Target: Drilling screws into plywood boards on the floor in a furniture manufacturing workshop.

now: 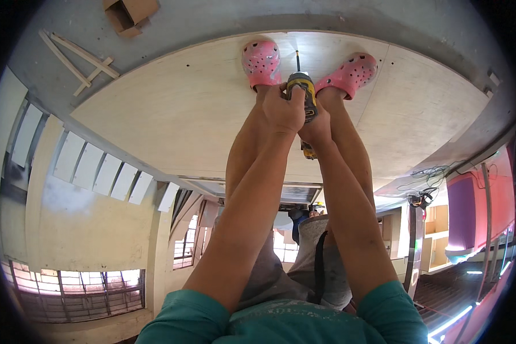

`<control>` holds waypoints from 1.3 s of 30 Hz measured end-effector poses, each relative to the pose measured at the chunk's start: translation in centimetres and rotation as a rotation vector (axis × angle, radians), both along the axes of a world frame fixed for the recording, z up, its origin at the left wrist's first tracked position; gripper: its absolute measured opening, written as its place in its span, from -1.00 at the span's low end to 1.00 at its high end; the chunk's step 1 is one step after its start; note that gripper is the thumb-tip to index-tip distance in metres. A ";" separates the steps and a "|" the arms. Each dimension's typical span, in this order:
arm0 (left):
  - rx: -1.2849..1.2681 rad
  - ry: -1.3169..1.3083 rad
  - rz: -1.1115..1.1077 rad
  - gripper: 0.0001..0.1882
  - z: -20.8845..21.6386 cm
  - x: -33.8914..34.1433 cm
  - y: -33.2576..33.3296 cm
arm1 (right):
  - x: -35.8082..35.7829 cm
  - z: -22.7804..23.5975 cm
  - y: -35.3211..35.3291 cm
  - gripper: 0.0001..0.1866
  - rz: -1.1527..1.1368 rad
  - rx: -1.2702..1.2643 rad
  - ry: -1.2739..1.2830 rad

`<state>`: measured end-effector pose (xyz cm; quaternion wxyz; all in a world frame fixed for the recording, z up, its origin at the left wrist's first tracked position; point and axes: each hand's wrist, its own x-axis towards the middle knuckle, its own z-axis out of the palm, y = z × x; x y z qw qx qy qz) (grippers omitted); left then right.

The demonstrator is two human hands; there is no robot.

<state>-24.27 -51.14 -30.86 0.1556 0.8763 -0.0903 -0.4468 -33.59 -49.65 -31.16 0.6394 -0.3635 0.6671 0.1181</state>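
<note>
A yellow-and-black cordless drill [302, 94] is held in both my hands, its long thin bit [297, 62] aimed away from me at the pale wooden board [178, 109] under my feet. The bit's tip appears to meet the board close to its far edge. My left hand [284, 110] is closed around the left side of the drill's body. Just behind it, my right hand [317, 127] wraps the handle, and part of the drill's base shows below. Pink clogs [262, 62] on my feet stand on the board, one either side of the bit.
Past the board's far edge, an open cardboard box [130, 16] and a frame of wooden strips [79, 60] lie on the grey floor. Loose cables [427, 179] are on the right. Several pale panels [106, 172] line the left. Behind me, a person [298, 221] is partly visible.
</note>
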 end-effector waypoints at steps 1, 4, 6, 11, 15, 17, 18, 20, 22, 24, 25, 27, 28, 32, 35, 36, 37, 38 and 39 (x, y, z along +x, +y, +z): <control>-0.003 0.003 0.000 -0.67 -0.2 -0.2 0.0 | -0.2 -0.1 0.0 -0.51 0.000 -0.003 0.003; 0.003 -0.015 0.000 -0.67 -0.5 -0.6 0.3 | -0.5 -0.4 0.3 -0.50 0.028 0.002 0.016; -0.074 -0.058 -0.029 -0.66 -0.6 -0.6 0.6 | -0.4 -0.3 0.4 -0.52 0.073 -0.053 0.003; -0.030 0.223 -0.090 -0.70 0.1 4.7 2.5 | 2.5 2.8 -0.8 -0.55 0.088 -0.025 0.102; 0.247 0.729 0.300 -0.82 4.4 7.9 -2.1 | 1.9 3.3 0.6 -0.56 -0.185 0.056 0.118; 0.173 0.894 0.370 -0.82 5.9 9.1 -3.7 | 2.2 3.6 1.0 -0.57 -0.347 0.081 0.138; 0.182 0.977 0.383 -0.79 6.9 9.2 -4.5 | 2.3 3.9 1.3 -0.58 -0.442 0.042 0.111; 0.244 1.011 0.246 -0.75 9.5 9.5 -5.9 | 2.8 4.1 2.4 -0.65 -0.526 -0.025 0.151; 0.259 1.075 -0.016 -0.74 10.9 10.6 -7.1 | 3.9 5.7 2.4 -0.71 -0.767 -0.008 0.130; 0.328 1.099 -0.176 -0.71 12.3 9.1 -7.9 | 3.3 7.2 3.9 -0.76 -0.963 0.053 0.120; 0.366 1.031 -0.257 -0.69 12.9 7.8 -7.8 | 2.9 8.0 5.1 -0.80 -1.092 0.121 0.074; 0.423 0.936 -0.367 -0.65 13.6 6.5 -7.3 | 3.0 9.7 7.6 -0.83 -1.288 0.094 0.027; 0.445 0.939 -0.418 -0.65 13.8 5.6 -7.6 | 3.0 10.8 8.4 -0.85 -1.449 0.062 -0.034; 0.526 0.846 -0.652 -0.66 14.9 2.2 -5.2 | 3.1 14.0 13.6 -0.75 -1.701 0.043 -0.129; 0.681 0.756 -0.830 -0.68 15.9 0.2 -2.3 | 3.4 15.9 17.6 -0.80 -1.869 0.071 -0.110; 0.677 0.753 -0.861 -0.68 16.4 -0.4 -1.3 | 3.6 16.4 19.0 -0.83 -1.922 0.123 -0.104; 0.730 0.746 -0.901 -0.68 16.8 -0.7 -0.2 | 3.5 17.3 19.9 -0.81 -1.988 0.139 -0.139; 0.783 0.735 -0.938 -0.68 17.2 -1.0 1.0 | 3.3 18.3 21.0 -0.81 -2.000 0.122 -0.160; 0.790 0.692 -0.950 -0.68 17.6 -1.3 2.1 | 3.0 19.3 22.1 -0.80 -2.066 0.112 -0.153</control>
